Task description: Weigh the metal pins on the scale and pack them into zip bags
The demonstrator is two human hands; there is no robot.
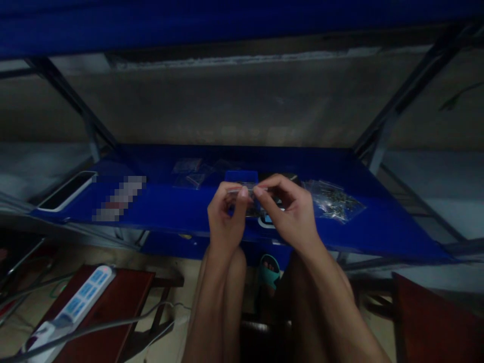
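Over the blue shelf, my left hand (pixel 229 212) and my right hand (pixel 289 206) are close together, thumbs and fingers pinched on the top edge of what looks like a small clear plastic bag (pixel 248 188). Its contents are too dim to make out. Just behind the hands is a small blue bin (pixel 242 175), partly hidden by them. Under my right hand shows part of a pale device with a lit bluish display (pixel 267 218). A larger clear bag of small metal pieces (pixel 335 201) lies right of my right hand.
Flat clear bags (pixel 189 179) lie left of the bin. A white-edged phone (pixel 68 190) and a blurred-out strip (pixel 121 199) are farther left on the blue shelf (pixel 393 222). Below left, a power strip (pixel 83 297) rests on a red-brown stool (pixel 124 302); cables cross there. Another shelf hangs overhead.
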